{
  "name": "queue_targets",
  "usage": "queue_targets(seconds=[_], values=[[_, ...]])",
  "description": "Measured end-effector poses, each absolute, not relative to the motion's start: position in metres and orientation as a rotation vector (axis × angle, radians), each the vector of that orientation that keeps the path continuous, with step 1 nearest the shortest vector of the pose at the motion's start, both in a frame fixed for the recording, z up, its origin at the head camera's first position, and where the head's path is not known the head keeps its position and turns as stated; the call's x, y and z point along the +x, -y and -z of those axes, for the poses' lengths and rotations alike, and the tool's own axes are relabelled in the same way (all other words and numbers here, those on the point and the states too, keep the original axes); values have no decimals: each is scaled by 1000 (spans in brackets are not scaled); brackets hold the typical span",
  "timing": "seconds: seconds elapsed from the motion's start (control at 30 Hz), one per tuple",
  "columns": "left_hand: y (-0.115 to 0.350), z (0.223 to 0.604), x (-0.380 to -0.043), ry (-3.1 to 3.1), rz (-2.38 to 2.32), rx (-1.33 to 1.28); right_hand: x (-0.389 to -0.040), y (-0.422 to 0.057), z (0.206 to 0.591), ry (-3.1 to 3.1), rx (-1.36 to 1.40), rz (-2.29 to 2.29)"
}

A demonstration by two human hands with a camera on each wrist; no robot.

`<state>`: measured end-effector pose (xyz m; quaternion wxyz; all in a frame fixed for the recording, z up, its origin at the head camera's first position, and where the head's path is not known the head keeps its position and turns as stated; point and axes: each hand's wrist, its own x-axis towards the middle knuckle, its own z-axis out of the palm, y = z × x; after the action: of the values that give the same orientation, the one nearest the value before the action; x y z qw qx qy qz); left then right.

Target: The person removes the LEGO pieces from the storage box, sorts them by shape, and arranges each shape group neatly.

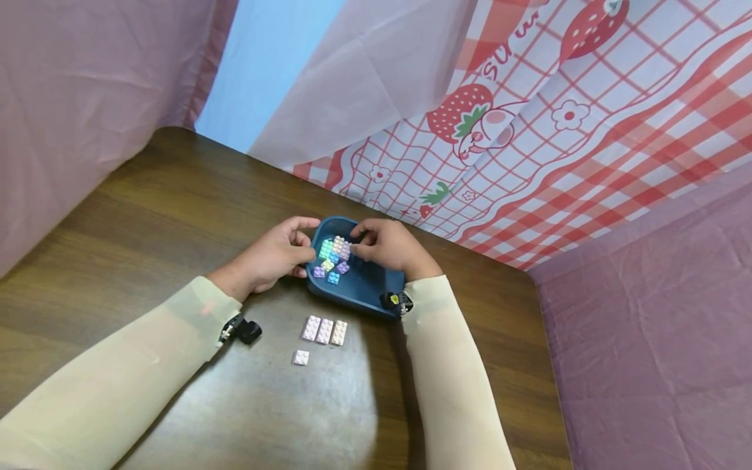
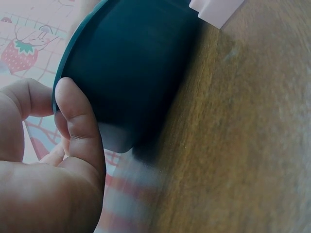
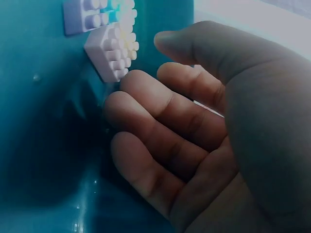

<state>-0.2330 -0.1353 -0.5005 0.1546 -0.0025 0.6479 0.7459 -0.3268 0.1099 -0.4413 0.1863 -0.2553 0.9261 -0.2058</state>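
Note:
A dark blue tray (image 1: pixel 367 282) holds several pastel toy bricks (image 1: pixel 327 249), heaped toward its left end. My left hand (image 1: pixel 273 256) grips the tray's left rim; in the left wrist view one digit (image 2: pixel 77 116) lies against the outer wall. Over the inside of the tray is my right hand (image 1: pixel 389 245), its fingers loosely bent and holding nothing. The right wrist view shows its fingertips right beside a pale pink brick (image 3: pixel 107 53), with a lilac brick (image 3: pixel 80 18) just past it.
In front of the tray, three pale eight-stud bricks (image 1: pixel 324 331) lie side by side on the wooden table (image 1: pixel 258 398). A small square pink brick (image 1: pixel 301 358) lies nearer. Behind the table hangs a strawberry-print cloth (image 1: pixel 405 150), with pinkish cloth at both sides.

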Motion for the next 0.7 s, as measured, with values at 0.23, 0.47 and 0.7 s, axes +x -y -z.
queue_targets(seconds=[0.23,0.47,0.7], values=[[134,501,-234,-1847,-2157,-3,-325,-104,451,-2626,-762,454],[134,501,-234,-1842,-2162,5,-324,-102,455,-2628,-768,442],[135,500,-234,-1852,-2144,-4,-323,-101,458,-2623,-739,441]])
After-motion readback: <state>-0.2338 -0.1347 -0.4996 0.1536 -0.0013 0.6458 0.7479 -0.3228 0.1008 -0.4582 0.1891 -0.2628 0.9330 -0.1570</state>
